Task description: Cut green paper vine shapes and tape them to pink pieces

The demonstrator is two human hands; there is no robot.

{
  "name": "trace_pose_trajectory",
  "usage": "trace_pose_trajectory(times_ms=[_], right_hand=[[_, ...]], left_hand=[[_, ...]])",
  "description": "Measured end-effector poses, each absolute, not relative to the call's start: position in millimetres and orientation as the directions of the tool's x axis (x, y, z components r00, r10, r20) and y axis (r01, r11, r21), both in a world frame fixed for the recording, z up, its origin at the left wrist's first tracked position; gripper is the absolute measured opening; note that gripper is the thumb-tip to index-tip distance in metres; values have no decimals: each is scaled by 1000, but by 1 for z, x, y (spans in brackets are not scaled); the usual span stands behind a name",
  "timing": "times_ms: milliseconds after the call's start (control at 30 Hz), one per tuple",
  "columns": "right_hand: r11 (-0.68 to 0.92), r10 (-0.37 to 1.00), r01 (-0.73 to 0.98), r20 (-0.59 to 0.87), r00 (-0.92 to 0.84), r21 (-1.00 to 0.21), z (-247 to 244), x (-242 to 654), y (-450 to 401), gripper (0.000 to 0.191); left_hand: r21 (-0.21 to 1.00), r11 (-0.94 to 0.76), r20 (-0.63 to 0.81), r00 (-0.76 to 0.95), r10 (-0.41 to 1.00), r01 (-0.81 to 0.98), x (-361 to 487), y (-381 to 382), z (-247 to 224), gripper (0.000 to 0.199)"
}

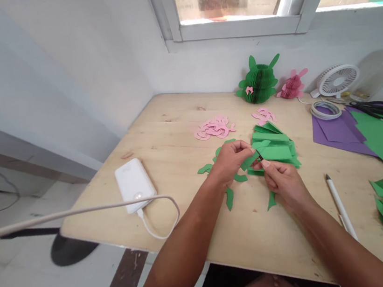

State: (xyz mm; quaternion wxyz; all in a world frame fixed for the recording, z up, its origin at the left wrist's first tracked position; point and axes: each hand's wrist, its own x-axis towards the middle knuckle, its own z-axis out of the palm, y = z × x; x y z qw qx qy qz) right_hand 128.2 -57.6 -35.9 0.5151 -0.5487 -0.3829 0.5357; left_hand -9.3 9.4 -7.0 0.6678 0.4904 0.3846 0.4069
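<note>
We see left hand pinching green paper, right hand gripping apparent scissors; pink shapes, some green shapes look cut, folded stack seemingly remains.

At a pale wooden table, we pinched a green paper piece in our left hand; our right hand held a small dark tool, mostly hidden, at its edge. Folded green paper lay just beyond. Farther back were pink cutouts, a green paper figure and a smaller pink figure.
</note>
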Motion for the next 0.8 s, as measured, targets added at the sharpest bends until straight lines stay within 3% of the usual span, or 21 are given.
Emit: trace_pose_trajectory(times_ms=[467,800], right_hand=[[-221,968,-126,-233,97,-967,-20,129,-57,47],[-98,901,-268,-200,384,-958,-14,134,-54,40]], left_hand=[[954,237,-159,361,919,-183,-14,9,3,16],[951,295,-190,588,786,-87,-14,7,-3,17]])
